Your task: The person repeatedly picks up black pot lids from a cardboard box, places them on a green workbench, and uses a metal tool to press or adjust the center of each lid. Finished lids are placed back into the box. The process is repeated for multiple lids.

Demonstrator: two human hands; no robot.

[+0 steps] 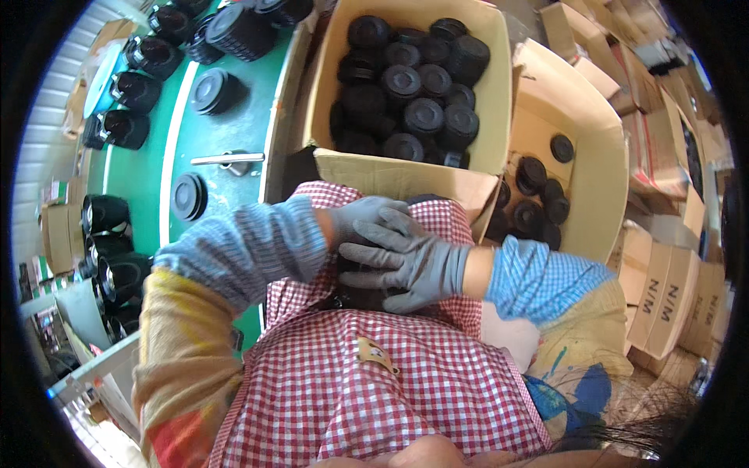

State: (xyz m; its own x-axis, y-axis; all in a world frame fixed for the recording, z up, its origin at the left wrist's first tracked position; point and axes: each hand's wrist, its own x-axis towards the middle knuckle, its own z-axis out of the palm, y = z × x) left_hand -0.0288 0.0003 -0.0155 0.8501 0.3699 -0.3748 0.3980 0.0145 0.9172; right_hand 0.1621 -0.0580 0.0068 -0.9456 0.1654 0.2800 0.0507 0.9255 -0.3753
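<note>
Between my thighs, against a red-and-white checked apron (390,359), sits a dark, shiny black object (363,297), mostly covered by my hands, so its kind does not show. My left hand (363,218), in a grey glove, curls round its far side, with the fingertips partly hidden under the other hand. My right hand (417,265), also in a grey glove, lies across the top, its fingers slightly apart and bent over the object. The two hands overlap.
Ahead stands a cardboard box (406,168) of round, ridged black parts (424,115); another box (581,210) at right holds several more. A green workbench (211,148) at left carries black pots (136,90), round black pieces (189,195) and a metal-handled fixture (226,159). Cartons (663,292) are stacked far right.
</note>
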